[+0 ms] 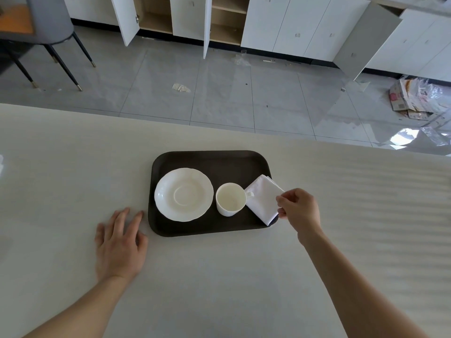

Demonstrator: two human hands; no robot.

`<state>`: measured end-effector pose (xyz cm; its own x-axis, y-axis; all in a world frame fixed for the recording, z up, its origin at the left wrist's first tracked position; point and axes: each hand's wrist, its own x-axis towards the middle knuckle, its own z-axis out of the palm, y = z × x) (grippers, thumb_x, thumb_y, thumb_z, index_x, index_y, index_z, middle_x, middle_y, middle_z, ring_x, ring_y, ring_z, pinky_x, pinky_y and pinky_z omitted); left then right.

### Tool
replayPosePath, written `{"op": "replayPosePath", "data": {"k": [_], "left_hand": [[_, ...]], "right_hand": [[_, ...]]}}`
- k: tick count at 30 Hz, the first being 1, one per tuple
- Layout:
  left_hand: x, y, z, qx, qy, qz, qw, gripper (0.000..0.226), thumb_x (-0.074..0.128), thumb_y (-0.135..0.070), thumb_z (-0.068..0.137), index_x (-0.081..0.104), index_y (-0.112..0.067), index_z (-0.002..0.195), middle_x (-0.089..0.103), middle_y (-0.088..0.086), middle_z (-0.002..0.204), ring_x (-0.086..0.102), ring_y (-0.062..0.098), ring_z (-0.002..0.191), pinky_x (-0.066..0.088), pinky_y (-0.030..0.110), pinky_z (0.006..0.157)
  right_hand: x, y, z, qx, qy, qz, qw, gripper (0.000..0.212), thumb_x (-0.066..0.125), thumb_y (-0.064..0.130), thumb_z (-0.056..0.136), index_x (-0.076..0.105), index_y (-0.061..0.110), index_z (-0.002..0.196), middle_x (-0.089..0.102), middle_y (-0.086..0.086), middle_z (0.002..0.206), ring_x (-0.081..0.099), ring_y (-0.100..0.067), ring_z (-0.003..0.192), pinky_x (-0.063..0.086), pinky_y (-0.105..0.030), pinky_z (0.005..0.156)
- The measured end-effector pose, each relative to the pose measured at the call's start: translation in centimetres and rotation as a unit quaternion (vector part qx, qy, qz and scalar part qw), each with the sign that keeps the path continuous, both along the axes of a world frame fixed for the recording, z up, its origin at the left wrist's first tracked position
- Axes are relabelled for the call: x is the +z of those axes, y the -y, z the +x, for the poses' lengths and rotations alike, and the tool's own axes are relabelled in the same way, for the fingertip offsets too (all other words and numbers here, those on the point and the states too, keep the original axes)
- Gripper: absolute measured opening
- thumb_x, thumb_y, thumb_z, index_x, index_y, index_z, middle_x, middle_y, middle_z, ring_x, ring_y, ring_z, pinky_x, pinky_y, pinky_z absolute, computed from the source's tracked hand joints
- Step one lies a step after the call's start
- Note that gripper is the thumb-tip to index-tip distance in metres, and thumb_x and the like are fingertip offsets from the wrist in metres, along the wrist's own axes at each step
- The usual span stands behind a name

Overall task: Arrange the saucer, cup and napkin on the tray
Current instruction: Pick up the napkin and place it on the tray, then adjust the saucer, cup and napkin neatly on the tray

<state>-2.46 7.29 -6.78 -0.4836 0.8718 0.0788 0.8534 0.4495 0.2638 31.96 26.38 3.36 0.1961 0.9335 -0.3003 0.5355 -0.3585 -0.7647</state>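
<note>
Right hand (299,211) pinching folded white napkin (263,200); round scalloped saucer (183,194).

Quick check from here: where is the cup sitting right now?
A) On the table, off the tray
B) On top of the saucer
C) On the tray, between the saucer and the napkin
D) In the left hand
C: the cup stands directly on the tray, right of the empty saucer and left of the napkin, which the right hand pinches at its edge.
</note>
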Motion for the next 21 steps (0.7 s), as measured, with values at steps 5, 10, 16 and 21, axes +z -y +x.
{"op": "replayPosePath", "data": {"k": [5, 10, 16, 21], "left_hand": [[0.3, 0.0, 0.1, 0.003, 0.001, 0.003, 1.0, 0.055, 0.034, -0.03, 0.085, 0.058, -0.019, 0.133, 0.048, 0.015, 0.145, 0.037, 0.033, 0.141, 0.02, 0.057, 0.117], [0.5, 0.0, 0.3, 0.016, 0.002, 0.002, 1.0, 0.055, 0.036, -0.03, 0.085, 0.06, -0.019, 0.133, 0.046, 0.019, 0.145, 0.036, 0.037, 0.141, 0.02, 0.059, 0.118], [0.3, 0.0, 0.2, 0.035, 0.003, -0.006, 0.999, 0.053, 0.039, -0.031, 0.084, 0.059, -0.026, 0.133, 0.044, 0.019, 0.147, 0.033, 0.038, 0.141, 0.016, 0.06, 0.118], [-0.4, 0.1, -0.2, 0.035, -0.008, -0.012, 0.999, 0.052, 0.038, -0.032, 0.085, 0.057, -0.029, 0.133, 0.044, 0.016, 0.148, 0.032, 0.035, 0.142, 0.017, 0.058, 0.118]], "right_hand": [[1.5, -2.1, -1.9, 0.067, 0.024, 0.022, 0.997, 0.006, 0.068, 0.019, 0.08, 0.066, 0.017, 0.074, 0.072, -0.001, 0.065, 0.072, -0.02, 0.06, 0.063, -0.046, 0.071], [2.2, -3.7, -4.6, 0.164, 0.084, 0.046, 0.982, 0.009, 0.068, 0.024, 0.085, 0.067, 0.023, 0.076, 0.071, 0.003, 0.071, 0.07, -0.021, 0.071, 0.061, -0.043, 0.071], [1.9, -4.6, -7.7, 0.284, 0.199, 0.085, 0.934, 0.004, 0.064, 0.028, 0.088, 0.063, 0.026, 0.084, 0.072, 0.006, 0.085, 0.062, -0.021, 0.082, 0.043, -0.026, 0.061], [1.7, -6.0, -11.2, 0.354, 0.237, 0.102, 0.899, 0.014, 0.062, 0.028, 0.09, 0.069, 0.022, 0.101, 0.073, 0.003, 0.093, 0.064, -0.024, 0.09, 0.053, -0.033, 0.073]]}}
